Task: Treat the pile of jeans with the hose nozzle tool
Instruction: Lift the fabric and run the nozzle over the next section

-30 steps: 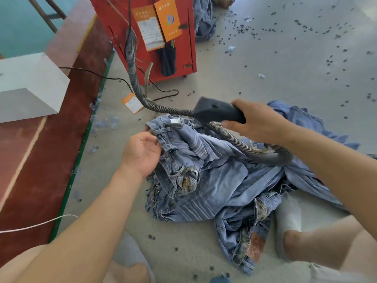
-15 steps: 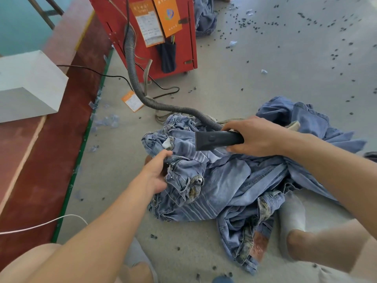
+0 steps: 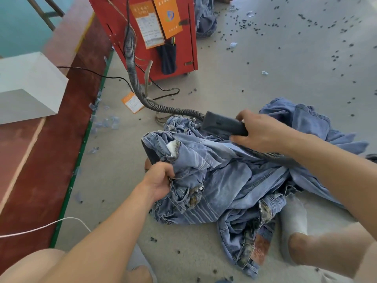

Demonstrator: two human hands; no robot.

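My right hand (image 3: 263, 131) is wrapped around the dark handle of the hose nozzle tool (image 3: 222, 124), fingers curled over the top and thumb underneath, with its wide mouth pointing left and resting at the far edge of the pile of jeans (image 3: 234, 176). The grey ribbed hose (image 3: 132, 66) runs from the nozzle back across the floor (image 3: 255, 82) and up into the red machine (image 3: 151, 33); another stretch of hose passes under my right wrist, lying on the denim. My left hand (image 3: 160, 179) grips a bunched fold of the top pair near its waistband, fingers closed tight on the cloth. The pile lies on the floor between my legs, beside my right foot in a pale sock (image 3: 292, 217). Small dark scraps are scattered over the floor.
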